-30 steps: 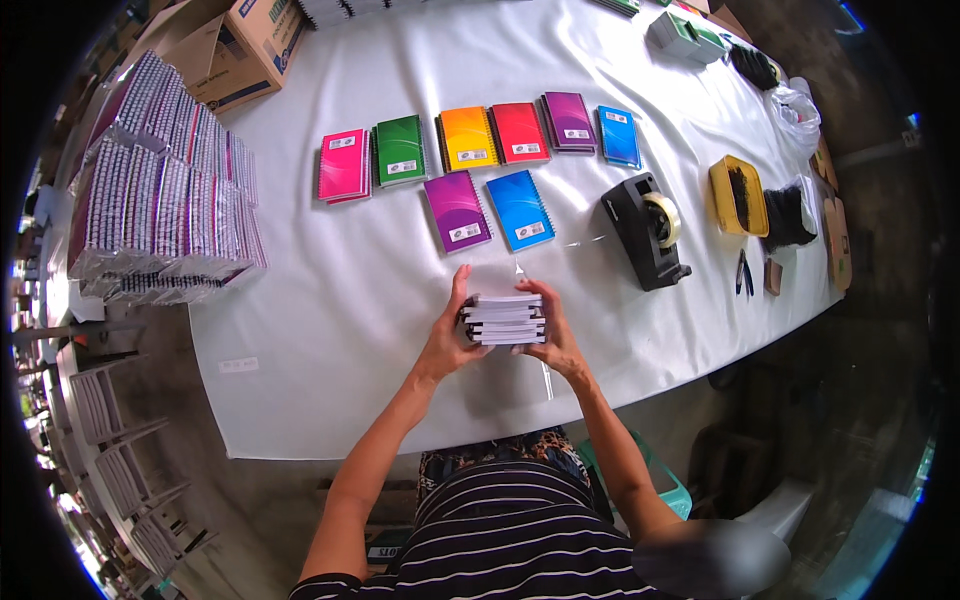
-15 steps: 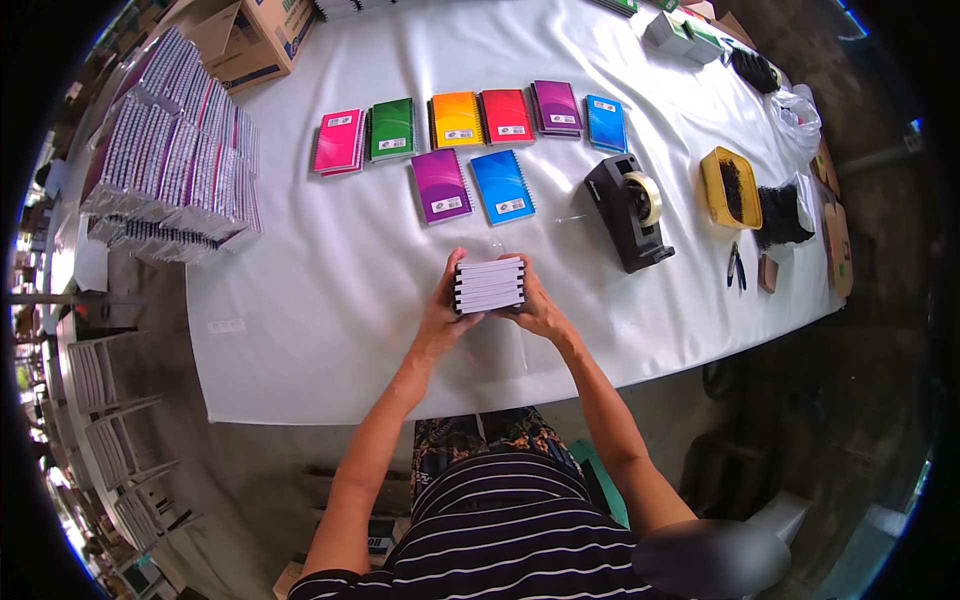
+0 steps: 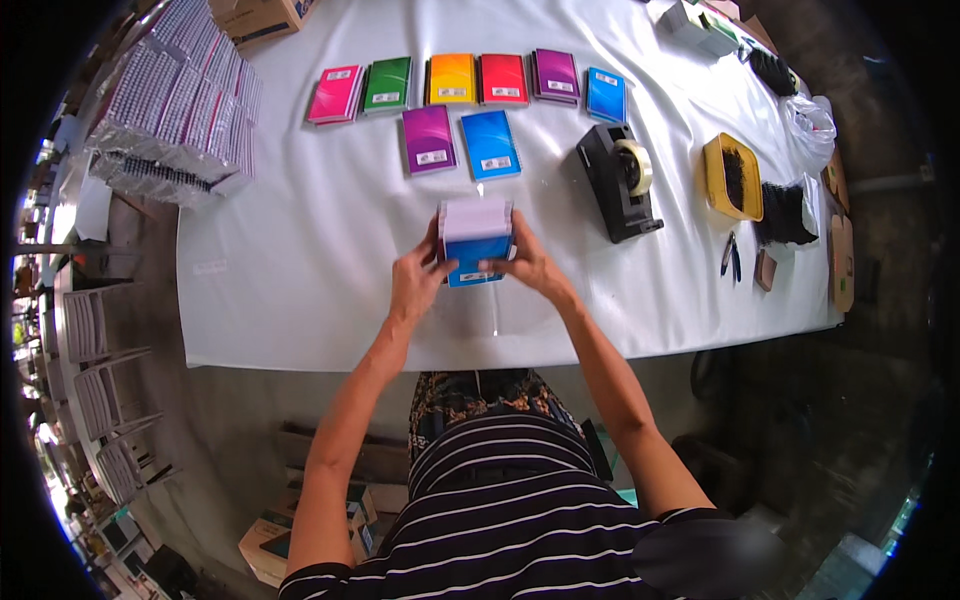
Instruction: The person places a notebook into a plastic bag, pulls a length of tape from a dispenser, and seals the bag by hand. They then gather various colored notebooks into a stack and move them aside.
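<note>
A stack of spiral notebooks (image 3: 476,222) is gripped between my two hands near the front middle of the table. Its white page edges face up, and a blue cover with a small label faces me. My left hand (image 3: 415,281) closes on the left side, its thumb against the blue cover. On the other side my right hand (image 3: 535,266) presses with its thumb across the same cover. Just beyond lie a purple notebook (image 3: 429,140) and a blue notebook (image 3: 491,145). Behind them runs a row with pink (image 3: 335,95), green (image 3: 387,84), yellow (image 3: 452,79), red (image 3: 503,79), purple (image 3: 555,76) and blue (image 3: 606,95) notebooks.
A black tape dispenser (image 3: 610,185) stands right of the notebooks. Farther right are a yellow tub (image 3: 735,178) of dark pieces, pliers (image 3: 731,258) and black wire coils (image 3: 787,213). Plastic-wrapped notebook piles (image 3: 180,110) rise at the left, near a cardboard box (image 3: 262,18).
The stack has tilted in my hands, so its blue cover now shows below the page edges. My thumbs have come onto that cover. The whole view has shifted, with the table higher in it.
</note>
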A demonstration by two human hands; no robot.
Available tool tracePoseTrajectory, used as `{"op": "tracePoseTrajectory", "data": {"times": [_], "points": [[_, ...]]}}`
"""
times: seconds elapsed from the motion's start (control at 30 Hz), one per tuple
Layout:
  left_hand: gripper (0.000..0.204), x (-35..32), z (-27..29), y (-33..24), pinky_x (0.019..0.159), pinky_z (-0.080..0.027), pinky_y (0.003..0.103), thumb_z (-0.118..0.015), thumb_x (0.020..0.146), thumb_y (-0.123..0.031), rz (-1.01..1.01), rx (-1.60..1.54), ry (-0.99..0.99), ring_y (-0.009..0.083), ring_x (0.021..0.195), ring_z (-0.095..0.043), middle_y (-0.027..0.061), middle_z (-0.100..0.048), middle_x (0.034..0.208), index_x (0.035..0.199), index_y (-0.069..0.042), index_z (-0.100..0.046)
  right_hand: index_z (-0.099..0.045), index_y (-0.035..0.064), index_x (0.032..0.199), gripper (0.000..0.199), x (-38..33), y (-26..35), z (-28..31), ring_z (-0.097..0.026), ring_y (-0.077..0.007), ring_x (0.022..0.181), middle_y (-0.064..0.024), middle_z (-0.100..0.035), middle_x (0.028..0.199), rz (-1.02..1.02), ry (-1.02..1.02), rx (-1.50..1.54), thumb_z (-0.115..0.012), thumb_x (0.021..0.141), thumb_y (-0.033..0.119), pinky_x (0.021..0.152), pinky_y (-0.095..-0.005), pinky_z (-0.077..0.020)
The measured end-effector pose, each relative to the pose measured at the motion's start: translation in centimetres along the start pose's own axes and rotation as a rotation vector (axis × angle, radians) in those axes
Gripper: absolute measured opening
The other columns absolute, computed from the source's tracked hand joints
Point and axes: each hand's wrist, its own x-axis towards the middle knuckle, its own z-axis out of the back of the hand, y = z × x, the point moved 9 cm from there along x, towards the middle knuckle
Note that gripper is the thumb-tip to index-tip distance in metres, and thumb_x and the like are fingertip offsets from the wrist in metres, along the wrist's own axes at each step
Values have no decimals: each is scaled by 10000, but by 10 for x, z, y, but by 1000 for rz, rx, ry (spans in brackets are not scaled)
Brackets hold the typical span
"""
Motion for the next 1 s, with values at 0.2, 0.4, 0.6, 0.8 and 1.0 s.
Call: {"op": "tracePoseTrajectory", "data": {"times": [0.2, 0.4, 0.6, 0.8, 1.0], "points": [[360, 20, -26, 19, 762, -462, 249, -682, 891, -267, 238, -186, 85, 95, 837, -588, 56, -682, 927, 1081, 37, -648, -475, -91, 1211, 805, -8, -26, 23, -615, -279, 954, -199, -616, 1061, -521, -100, 38, -829, 670, 388, 828, -382, -481], [253, 16, -36, 28, 663, -472, 243, -649, 914, -205, 254, -88, -32, 57, 749, -569, 44, -692, 896, 1019, 25, -662, -553, -98, 1093, 681, -11, -32, 30, -636, -344, 893, -228, -611, 987, -475, -182, -235, -807, 702, 398, 783, -400, -495], [212, 15, -43, 40, 646, -479, 246, -651, 909, -179, 261, -119, -32, 50, 728, -567, 27, -695, 872, 998, 13, -660, -539, -110, 1074, 638, -19, -23, 24, -602, -452, 897, -290, -570, 993, -264, -244, -691, -727, 805, 437, 785, -477, -491], [224, 19, -41, 38, 629, -472, 247, -651, 911, -191, 278, 43, 22, 46, 710, -555, 18, -687, 842, 1001, 14, -657, -544, -106, 1067, 554, -24, -17, 17, -537, -461, 1010, -320, -559, 1034, -230, -289, -774, -701, 844, 376, 839, -485, -456], [293, 19, -36, 55, 675, -486, 237, -642, 921, -222, 377, 71, -7, 51, 766, -579, 34, -703, 931, 1096, 13, -642, -566, -88, 1065, 543, -45, -21, 48, -515, -433, 1007, -298, -543, 1107, -41, -540, -637, -727, 816, 366, 840, -510, -433]]}}
